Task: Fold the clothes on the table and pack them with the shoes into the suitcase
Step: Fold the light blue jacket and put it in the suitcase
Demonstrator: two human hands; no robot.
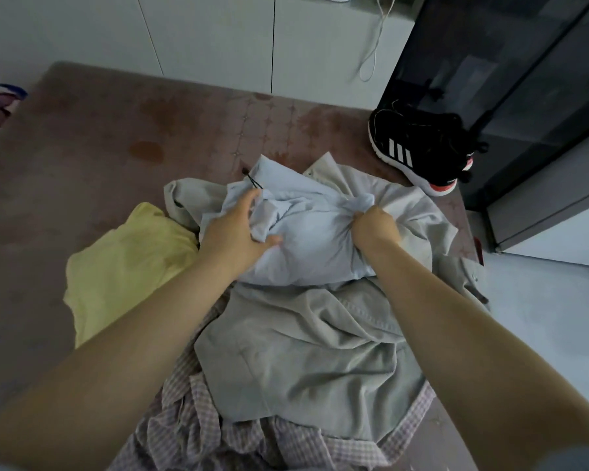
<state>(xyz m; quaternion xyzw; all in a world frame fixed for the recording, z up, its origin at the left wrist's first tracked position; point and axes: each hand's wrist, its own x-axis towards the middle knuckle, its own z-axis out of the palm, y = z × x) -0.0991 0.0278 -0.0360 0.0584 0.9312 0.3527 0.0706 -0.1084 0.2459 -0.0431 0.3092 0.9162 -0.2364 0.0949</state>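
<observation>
Between left fingers (249,200) and right fingers (369,215), both gripping it: pale blue garment (313,239), crumpled, folding not begun; next, probably lift clear, spread flat.

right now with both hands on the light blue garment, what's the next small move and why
Probably lift the light blue garment up and shake it open. The left hand and right hand both grip it, but it is bunched on top of the grey garment, too crumpled to fold.
</observation>
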